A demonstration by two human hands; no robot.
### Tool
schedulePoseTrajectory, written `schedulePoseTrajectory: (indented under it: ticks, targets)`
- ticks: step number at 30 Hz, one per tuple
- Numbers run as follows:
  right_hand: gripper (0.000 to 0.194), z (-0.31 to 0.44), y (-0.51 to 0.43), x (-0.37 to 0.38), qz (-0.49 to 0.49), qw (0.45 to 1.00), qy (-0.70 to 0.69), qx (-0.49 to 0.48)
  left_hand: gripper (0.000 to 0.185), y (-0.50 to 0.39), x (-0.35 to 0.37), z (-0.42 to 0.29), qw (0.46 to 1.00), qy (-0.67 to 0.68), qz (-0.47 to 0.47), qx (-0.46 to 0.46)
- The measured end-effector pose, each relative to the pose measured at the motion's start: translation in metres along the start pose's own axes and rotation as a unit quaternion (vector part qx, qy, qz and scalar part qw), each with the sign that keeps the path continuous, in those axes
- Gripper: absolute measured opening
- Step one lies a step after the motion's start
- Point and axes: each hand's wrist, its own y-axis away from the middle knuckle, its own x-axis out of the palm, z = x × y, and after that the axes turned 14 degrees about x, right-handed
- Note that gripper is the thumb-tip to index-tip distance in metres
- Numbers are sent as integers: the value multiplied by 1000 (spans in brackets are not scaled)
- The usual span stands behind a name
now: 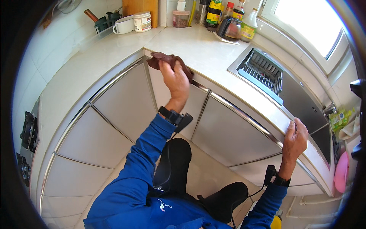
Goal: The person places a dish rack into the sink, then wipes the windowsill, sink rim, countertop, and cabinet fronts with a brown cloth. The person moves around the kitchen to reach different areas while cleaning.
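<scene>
A crumpled brown cloth (170, 61) is under my left hand (176, 83), pressed to the front edge of the pale countertop (188, 48) near its inner corner. The fingers grip the cloth, and part of it hangs over the edge beside the cabinet's metal trim. My right hand (296, 138) rests on the counter's front edge beside the sink (300, 94), fingertips on the rim and no object visible in it. Below the edge are the pale cabinet doors (234, 128) with shiny metal strips.
A dish rack (261, 74) sits over the sink. Sauce bottles (214, 14), a glass pot (230, 28), a white mug (125, 25) and jars (142, 21) stand along the back. A gas stove (28, 134) is far left, a pink basin (341, 171) far right.
</scene>
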Motion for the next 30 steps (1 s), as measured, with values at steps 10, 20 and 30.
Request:
schedulePoseTrajectory:
  ticks: [10,20,30]
  targets:
    - [28,0,2,1,-18,1000,-1,1,40,96,-2,-96,986,64,155,7]
    - [26,0,3,0,-6,1000,-10,15,32,57,-82,-61,861,369,46,-347]
    - [26,-2,4,3,-21,1000,2,8,30,-51,-77,75,941,270,-60,-195]
